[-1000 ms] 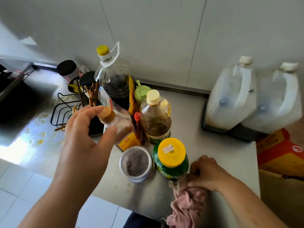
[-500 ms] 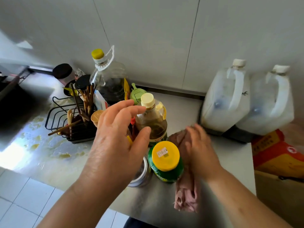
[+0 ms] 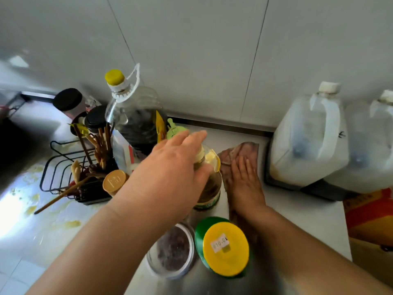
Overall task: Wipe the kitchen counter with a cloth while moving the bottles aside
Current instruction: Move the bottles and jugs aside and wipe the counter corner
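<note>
Our left grip (image 3: 170, 173) curls round the cream-capped amber plastic bottle (image 3: 209, 188); our right grip (image 3: 244, 184), fingers straight, presses the pink fabric cloth (image 3: 240, 149) flat.

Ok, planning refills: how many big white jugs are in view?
2: first jug at right by the wall; second jug beside it, cut off by the frame edge.
</note>
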{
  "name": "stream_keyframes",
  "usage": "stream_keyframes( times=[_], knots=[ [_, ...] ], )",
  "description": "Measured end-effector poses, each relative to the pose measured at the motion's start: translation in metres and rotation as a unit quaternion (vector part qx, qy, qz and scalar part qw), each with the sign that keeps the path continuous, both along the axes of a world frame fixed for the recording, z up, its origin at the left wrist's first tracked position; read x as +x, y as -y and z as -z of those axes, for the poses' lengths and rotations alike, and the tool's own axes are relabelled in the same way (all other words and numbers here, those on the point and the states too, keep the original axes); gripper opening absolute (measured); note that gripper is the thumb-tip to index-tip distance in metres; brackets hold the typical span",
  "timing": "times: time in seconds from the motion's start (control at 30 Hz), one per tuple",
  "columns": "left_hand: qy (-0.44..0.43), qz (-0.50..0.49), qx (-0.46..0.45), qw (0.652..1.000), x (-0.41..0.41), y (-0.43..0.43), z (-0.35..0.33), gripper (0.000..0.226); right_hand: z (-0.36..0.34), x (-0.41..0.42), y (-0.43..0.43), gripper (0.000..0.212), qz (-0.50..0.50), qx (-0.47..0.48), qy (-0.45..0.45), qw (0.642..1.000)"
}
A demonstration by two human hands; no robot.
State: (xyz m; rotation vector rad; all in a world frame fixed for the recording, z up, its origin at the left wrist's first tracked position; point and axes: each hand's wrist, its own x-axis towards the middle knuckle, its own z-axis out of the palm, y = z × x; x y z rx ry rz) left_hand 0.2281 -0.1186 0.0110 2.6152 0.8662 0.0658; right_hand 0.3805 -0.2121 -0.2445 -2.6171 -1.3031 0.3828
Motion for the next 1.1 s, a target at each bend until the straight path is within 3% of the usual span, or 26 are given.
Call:
stream_keyframes(
  times=[0.17,0.3,0.4,0.47,0.57,0.7,0.77,0.87,0.93,1.03,1.1],
  knots=[
    [0.016,0.008,0.016,1.000,0.002,-0.006,0.006,0.047,-0.002,0.035,-0.063,0.078,-0.074,0.000,-0.038,0.997],
    [0.002,-0.011,0.005,1.000,0.002,-0.007,0.006,0.043,-0.015,0.038,-0.108,0.067,-0.179,0.053,-0.113,0.976],
    [-0.009,-0.019,0.011,1.000,0.004,-0.008,0.006,0.042,-0.019,0.038,-0.114,0.059,-0.197,0.083,-0.145,0.966],
    [-0.018,-0.019,0.010,1.000,0.006,-0.009,0.006,0.042,-0.012,0.041,-0.104,0.062,-0.170,0.076,-0.113,0.976],
    [-0.024,-0.021,0.007,0.999,0.007,-0.009,0.005,0.042,0.000,0.050,-0.075,0.068,-0.008,0.040,-0.036,0.999],
    [-0.023,-0.025,0.007,0.999,0.008,-0.008,0.005,0.042,-0.002,0.036,-0.042,0.068,0.140,-0.012,-0.016,0.990],
    [-0.026,-0.028,0.005,0.999,0.009,-0.009,0.006,0.043,-0.001,0.015,-0.023,0.077,0.130,-0.023,-0.014,0.991],
    [-0.031,-0.028,0.000,0.999,0.012,-0.011,0.006,0.043,0.001,-0.017,0.019,0.116,0.047,-0.037,-0.055,0.997],
    [-0.034,-0.029,-0.002,0.999,0.013,-0.012,0.006,0.042,0.002,-0.023,0.031,0.123,0.030,-0.042,-0.056,0.997],
    [-0.037,-0.031,-0.003,0.999,0.014,-0.010,0.005,0.040,-0.001,-0.001,-0.004,0.098,0.132,-0.011,-0.031,0.991],
    [-0.041,-0.035,0.001,0.999,0.014,-0.007,0.004,0.039,-0.006,0.019,-0.039,0.083,0.146,0.010,-0.043,0.988]
  ],
)
